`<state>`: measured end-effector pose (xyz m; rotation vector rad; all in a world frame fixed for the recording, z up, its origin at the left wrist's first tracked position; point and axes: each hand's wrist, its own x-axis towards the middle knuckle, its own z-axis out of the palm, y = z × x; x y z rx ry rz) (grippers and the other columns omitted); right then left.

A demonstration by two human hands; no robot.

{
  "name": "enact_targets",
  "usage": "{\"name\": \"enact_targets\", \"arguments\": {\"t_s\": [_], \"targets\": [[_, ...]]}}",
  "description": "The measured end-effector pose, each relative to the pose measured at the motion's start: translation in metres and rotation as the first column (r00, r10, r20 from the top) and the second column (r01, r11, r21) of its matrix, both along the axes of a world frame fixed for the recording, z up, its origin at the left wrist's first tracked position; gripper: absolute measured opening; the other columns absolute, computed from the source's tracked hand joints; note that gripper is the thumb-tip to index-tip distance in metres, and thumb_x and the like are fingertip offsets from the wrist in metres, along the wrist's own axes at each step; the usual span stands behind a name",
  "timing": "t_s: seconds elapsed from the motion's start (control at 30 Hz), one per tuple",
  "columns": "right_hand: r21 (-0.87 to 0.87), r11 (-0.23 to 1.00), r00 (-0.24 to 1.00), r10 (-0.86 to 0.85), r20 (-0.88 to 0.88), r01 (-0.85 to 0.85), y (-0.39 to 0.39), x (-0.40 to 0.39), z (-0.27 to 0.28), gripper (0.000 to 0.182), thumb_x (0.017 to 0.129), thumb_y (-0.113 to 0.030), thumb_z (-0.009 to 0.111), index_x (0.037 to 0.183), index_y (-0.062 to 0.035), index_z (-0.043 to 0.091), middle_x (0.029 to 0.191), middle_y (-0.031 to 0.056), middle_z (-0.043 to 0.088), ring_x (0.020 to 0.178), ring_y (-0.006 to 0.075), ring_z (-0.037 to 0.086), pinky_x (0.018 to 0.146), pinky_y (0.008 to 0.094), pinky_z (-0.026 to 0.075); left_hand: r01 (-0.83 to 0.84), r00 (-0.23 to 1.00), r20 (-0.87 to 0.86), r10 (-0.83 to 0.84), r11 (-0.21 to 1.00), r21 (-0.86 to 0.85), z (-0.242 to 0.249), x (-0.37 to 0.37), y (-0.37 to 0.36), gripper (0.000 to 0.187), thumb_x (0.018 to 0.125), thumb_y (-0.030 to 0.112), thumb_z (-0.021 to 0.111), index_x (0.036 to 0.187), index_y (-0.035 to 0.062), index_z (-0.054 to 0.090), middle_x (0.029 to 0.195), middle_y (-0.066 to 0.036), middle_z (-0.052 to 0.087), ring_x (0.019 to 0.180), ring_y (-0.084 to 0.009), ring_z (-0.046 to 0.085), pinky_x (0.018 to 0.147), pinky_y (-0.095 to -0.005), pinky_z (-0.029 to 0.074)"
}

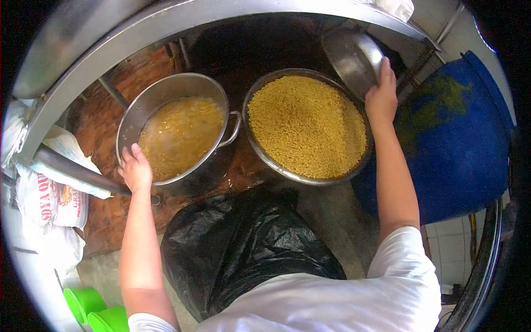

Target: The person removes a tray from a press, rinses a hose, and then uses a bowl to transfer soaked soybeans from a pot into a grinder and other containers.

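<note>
A deep metal pot at left holds pale yellow beans in cloudy liquid. My left hand grips the pot's near left rim, its fingertips reaching inside the edge. Right of the pot, a wide round metal basin is heaped with yellow beans that look like soybeans. Beyond the basin's far right edge, my right hand is closed on the rim of a metal bowl. The bowl is tilted, and what it contains, if anything, cannot be made out.
At right stands a large blue barrel with yellowish residue on it. White printed sacks lie at left beside a dark bar. Green containers sit lower left. A metal edge arches above; black plastic covers my front.
</note>
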<state>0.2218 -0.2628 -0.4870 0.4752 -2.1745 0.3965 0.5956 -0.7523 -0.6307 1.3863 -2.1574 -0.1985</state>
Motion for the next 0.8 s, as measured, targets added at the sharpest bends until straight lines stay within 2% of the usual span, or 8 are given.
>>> {"name": "enact_targets", "arguments": {"t_s": [0.07,0.13,0.27,0.33,0.4,0.53,0.67,0.8], "targets": [[-0.414,0.910,0.970,0.115,0.215,-0.017,-0.013,0.009,-0.002,0.078,0.086,0.002,0.055,0.159,-0.0186,0.037,0.142,0.0253,0.058,0.113,0.0458,0.067,0.098,0.0480,0.055,-0.017,1.000,0.023,0.017,1.000,0.013,-0.001,0.000,-0.002,0.075,0.108,0.058,0.025,0.154,0.0006,0.042,0.152,-0.027,0.050,0.142,-0.0473,0.042,0.121,-0.0546,0.025],[-0.626,0.721,0.894,0.440,0.081,-0.298,-0.046,0.007,-0.025,0.067,0.085,0.004,0.051,0.151,-0.0031,0.045,0.130,0.0232,0.066,0.114,0.0317,0.068,0.103,0.0393,0.049,-0.023,0.998,0.053,0.021,0.999,0.033,0.002,-0.001,0.001,0.075,0.108,0.058,0.025,0.154,0.0006,0.041,0.152,-0.027,0.050,0.142,-0.0477,0.042,0.122,-0.0541,0.025],[-0.686,0.643,0.745,0.629,0.221,-0.340,-0.175,0.064,-0.037,0.067,0.085,0.003,0.055,0.151,-0.0022,0.045,0.129,0.0242,0.066,0.110,0.0288,0.069,0.101,0.0411,0.052,-0.030,0.997,0.076,0.023,0.996,0.085,0.010,0.000,0.007,0.076,0.108,0.059,0.026,0.154,0.0010,0.041,0.151,-0.028,0.051,0.143,-0.0508,0.040,0.122,-0.0544,0.025],[-0.664,0.659,0.489,0.735,0.470,-0.353,-0.228,0.118,-0.009,0.075,0.083,0.008,0.053,0.155,-0.0098,0.043,0.140,0.0285,0.058,0.119,0.0379,0.066,0.104,0.0445,0.052,-0.034,0.996,0.081,0.027,0.996,0.083,0.005,0.001,0.001,0.076,0.107,0.060,0.027,0.155,0.0019,0.040,0.151,-0.027,0.051,0.141,-0.0519,0.040,0.122,-0.0559,0.027],[-0.382,0.601,0.608,0.785,0.117,-0.703,-0.304,0.108,-0.052,0.076,0.085,0.004,0.054,0.157,-0.0147,0.039,0.146,0.0314,0.052,0.111,0.0462,0.068,0.098,0.0496,0.056,-0.044,0.997,0.065,0.035,0.990,0.133,0.019,0.003,0.013,0.077,0.107,0.061,0.029,0.155,0.0019,0.040,0.151,-0.025,0.050,0.142,-0.0509,0.038,0.121,-0.0571,0.030],[0.252,0.682,0.686,0.493,0.536,-0.687,-0.384,0.140,-0.074,0.081,0.090,-0.001,0.054,0.163,-0.0213,0.027,0.156,0.0322,0.040,0.116,0.0432,0.068,0.094,0.0486,0.059,-0.054,0.998,0.048,0.046,0.983,0.177,0.026,0.004,0.013,0.078,0.106,0.062,0.030,0.155,0.0013,0.039,0.152,-0.024,0.048,0.143,-0.0491,0.037,0.119,-0.0584,0.034],[0.232,0.741,0.655,0.348,0.670,-0.631,-0.427,0.148,-0.127,0.076,0.094,-0.004,0.054,0.164,-0.0157,0.024,0.150,0.0337,0.046,0.115,0.0412,0.068,0.092,0.0478,0.060,-0.060,0.996,0.068,0.049,0.984,0.166,0.025,0.003,0.010,0.077,0.107,0.061,0.032,0.154,0.0004,0.040,0.150,-0.024,0.049,0.142,-0.0499,0.037,0.116,-0.0587,0.037],[-0.234,0.861,0.111,0.315,0.943,-0.452,-0.417,0.156,-0.118,0.056,0.101,-0.018,0.054,0.151,0.0041,0.039,0.131,0.0380,0.060,0.092,0.0415,0.075,0.067,0.0466,0.065,-0.071,0.997,0.030,0.068,0.987,0.141,0.028,0.003,0.019,0.075,0.106,0.060,0.034,0.152,0.0004,0.043,0.148,-0.024,0.051,0.140,-0.0507,0.039,0.112,-0.0590,0.040]]}}
